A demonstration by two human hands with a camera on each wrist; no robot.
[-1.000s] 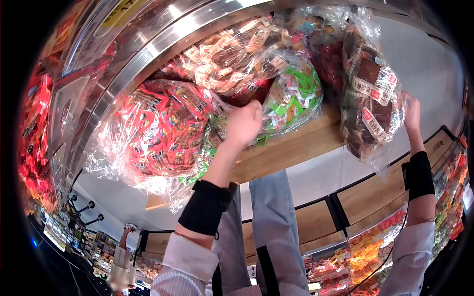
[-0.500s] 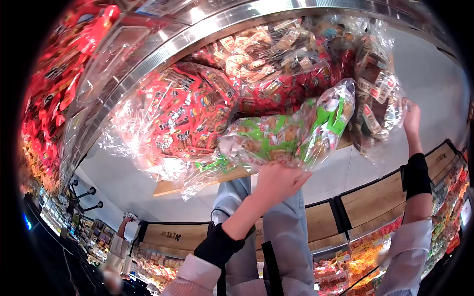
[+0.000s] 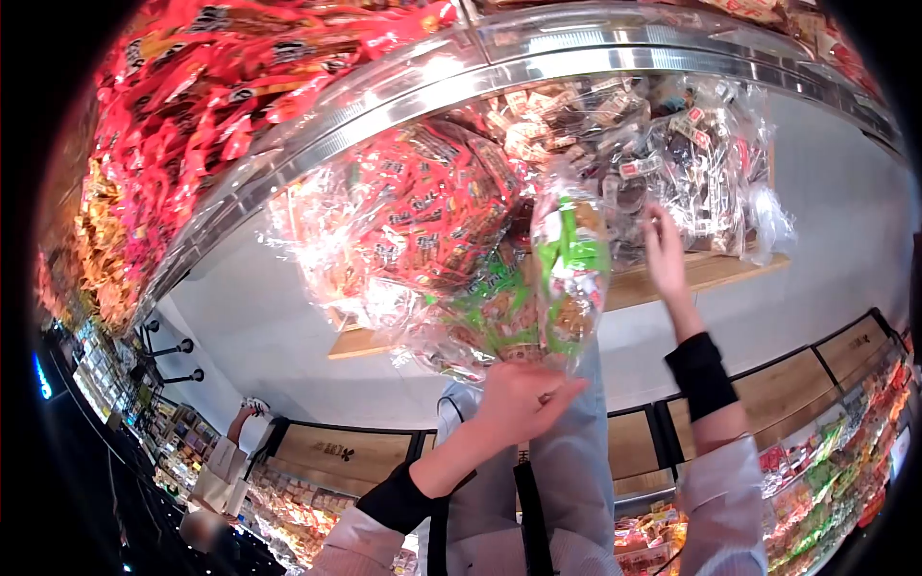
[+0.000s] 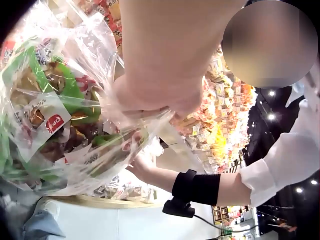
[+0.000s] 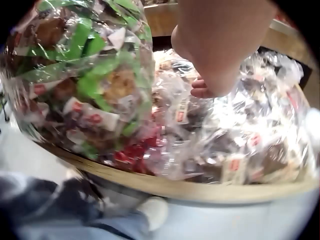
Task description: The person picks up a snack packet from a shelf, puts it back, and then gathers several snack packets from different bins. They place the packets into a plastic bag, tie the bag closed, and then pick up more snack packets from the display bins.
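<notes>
My left hand [image 3: 523, 403] grips the gathered plastic of a big clear bag of green-and-white wrapped snacks [image 3: 573, 254], low in front of the legs. In the left wrist view the plastic stretches taut from the left hand [image 4: 155, 100] to the snack bag [image 4: 60, 110]. My right hand [image 3: 665, 254] hovers beside it with extended fingers, over clear bags of dark brown snacks [image 3: 706, 182] at the shelf's right end. In the right wrist view, the right hand [image 5: 215, 75] holds nothing and the green-and-white bag [image 5: 85, 90] stands to its left.
A large bag of red-wrapped snacks [image 3: 413, 211] fills the wooden shelf's left side. The shelf's wooden edge [image 3: 653, 283] runs along the front. A metal-rimmed display ledge [image 3: 519, 65] curves above, with red packets [image 3: 221, 106] heaped behind it. Another person [image 3: 226, 470] is at lower left.
The left hand has drawn the green-and-white bag toward the body and stood it more upright. The right hand has let go of the dark brown snack bag, now lying on the shelf, and moved left.
</notes>
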